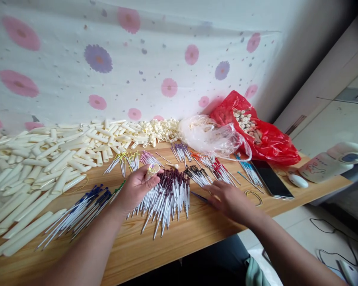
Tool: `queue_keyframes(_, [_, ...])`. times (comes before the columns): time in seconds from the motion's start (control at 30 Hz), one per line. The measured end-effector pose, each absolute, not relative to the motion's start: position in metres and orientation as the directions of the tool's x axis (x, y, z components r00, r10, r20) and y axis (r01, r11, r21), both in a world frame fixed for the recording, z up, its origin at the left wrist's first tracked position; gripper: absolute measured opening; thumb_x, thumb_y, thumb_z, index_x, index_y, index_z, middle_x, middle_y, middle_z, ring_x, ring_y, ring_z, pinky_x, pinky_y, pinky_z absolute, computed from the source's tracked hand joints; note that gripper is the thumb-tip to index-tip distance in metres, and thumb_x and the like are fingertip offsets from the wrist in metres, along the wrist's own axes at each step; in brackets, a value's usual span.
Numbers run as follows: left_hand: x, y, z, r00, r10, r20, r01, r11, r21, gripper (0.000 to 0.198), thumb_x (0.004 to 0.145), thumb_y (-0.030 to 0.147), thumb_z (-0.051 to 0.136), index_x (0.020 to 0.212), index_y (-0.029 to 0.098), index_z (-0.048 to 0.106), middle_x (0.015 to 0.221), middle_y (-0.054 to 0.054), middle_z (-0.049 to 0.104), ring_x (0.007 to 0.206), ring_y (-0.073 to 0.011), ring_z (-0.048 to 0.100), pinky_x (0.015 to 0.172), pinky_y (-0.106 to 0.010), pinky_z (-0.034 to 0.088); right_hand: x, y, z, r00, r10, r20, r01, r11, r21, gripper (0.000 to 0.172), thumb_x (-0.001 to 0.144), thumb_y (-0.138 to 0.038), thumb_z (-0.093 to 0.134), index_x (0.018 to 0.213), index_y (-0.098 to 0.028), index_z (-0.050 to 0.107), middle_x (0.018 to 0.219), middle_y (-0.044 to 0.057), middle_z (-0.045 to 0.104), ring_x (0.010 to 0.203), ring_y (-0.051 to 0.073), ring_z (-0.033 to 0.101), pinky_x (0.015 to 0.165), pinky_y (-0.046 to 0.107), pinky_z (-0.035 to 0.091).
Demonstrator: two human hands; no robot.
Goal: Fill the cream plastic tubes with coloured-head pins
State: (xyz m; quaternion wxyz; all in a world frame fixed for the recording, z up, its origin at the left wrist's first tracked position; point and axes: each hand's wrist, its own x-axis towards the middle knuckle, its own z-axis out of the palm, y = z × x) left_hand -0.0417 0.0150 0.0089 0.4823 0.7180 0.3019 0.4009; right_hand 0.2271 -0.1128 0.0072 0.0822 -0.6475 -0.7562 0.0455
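My left hand (139,188) is closed round a short cream pen barrel (153,170), its round end facing up with small coloured spots in it. Just right of it lies a thick fan of pen refills with dark maroon tips (170,194). My right hand (228,198) is low over the table beside the black-tipped refills (198,174), its fingers drawn together. A thin dark pointed piece (199,196) juts out by those fingertips. Whatever the fingers pinch is hidden. Red-tipped refills (223,171) lie just behind this hand.
Cream pen barrels (44,167) are heaped on the left. Blue-tipped refills (89,202) lie by my left forearm. Behind are a clear plastic bag (209,137) and a red bag (274,143) of small parts. A phone (271,178) and white bottle (322,165) stand right.
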Motion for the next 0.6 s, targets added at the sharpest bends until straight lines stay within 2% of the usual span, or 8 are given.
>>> queue_keyframes(0.1, [-0.042,0.016,0.009,0.490,0.821,0.293,0.066,-0.370,0.927,0.025,0.079,0.041,0.064,0.090,0.019,0.067,0.084,-0.003,0.066,0.077,-0.0165,0.057,0.074,-0.030,0.045,0.245,-0.071,0.018,0.014,0.993,0.119,0.994,0.000,-0.112,0.030,0.094,-0.022,0.038,0.099,-0.016,0.067,0.094,0.009,0.066,0.088,0.017,0.060,0.079,0.026,0.043])
queue_keyframes(0.23, [-0.043,0.016,0.011,0.478,0.824,0.304,0.086,-0.388,0.918,0.022,0.079,0.039,0.063,0.087,0.019,0.067,0.082,-0.002,0.066,0.074,-0.0160,0.056,0.072,-0.029,0.045,0.265,-0.005,0.015,0.127,0.990,0.062,0.991,-0.124,-0.041,0.025,0.094,-0.020,0.042,0.098,-0.013,0.066,0.099,0.012,0.066,0.093,0.019,0.061,0.082,0.030,0.045])
queue_keyframes(0.3, [-0.044,0.016,0.013,0.477,0.824,0.305,0.091,-0.391,0.916,0.020,0.079,0.038,0.063,0.086,0.019,0.067,0.081,-0.002,0.066,0.073,-0.0161,0.056,0.073,-0.030,0.045,0.270,0.018,0.009,0.165,0.986,0.006,0.986,-0.165,-0.006,0.022,0.093,-0.027,0.048,0.102,-0.014,0.063,0.103,0.009,0.064,0.092,0.018,0.061,0.082,0.034,0.049])
queue_keyframes(0.43, [-0.044,0.015,0.016,0.482,0.820,0.308,0.065,-0.384,0.921,0.019,0.079,0.037,0.063,0.085,0.019,0.066,0.080,-0.003,0.066,0.073,-0.0166,0.057,0.073,-0.030,0.046,0.272,0.039,0.000,0.206,0.975,-0.079,0.978,-0.203,0.045,0.030,0.090,-0.034,0.054,0.113,-0.016,0.056,0.113,0.007,0.060,0.096,0.018,0.061,0.082,0.039,0.052])
queue_keyframes(0.6, [-0.045,0.014,0.016,0.515,0.806,0.293,0.068,-0.379,0.923,0.021,0.081,0.039,0.061,0.087,0.019,0.065,0.078,-0.001,0.065,0.073,-0.0159,0.057,0.072,-0.029,0.046,0.272,0.042,-0.001,0.204,0.973,-0.111,0.978,-0.198,0.058,0.029,0.090,-0.033,0.054,0.113,-0.016,0.057,0.113,0.008,0.060,0.097,0.019,0.060,0.083,0.040,0.052])
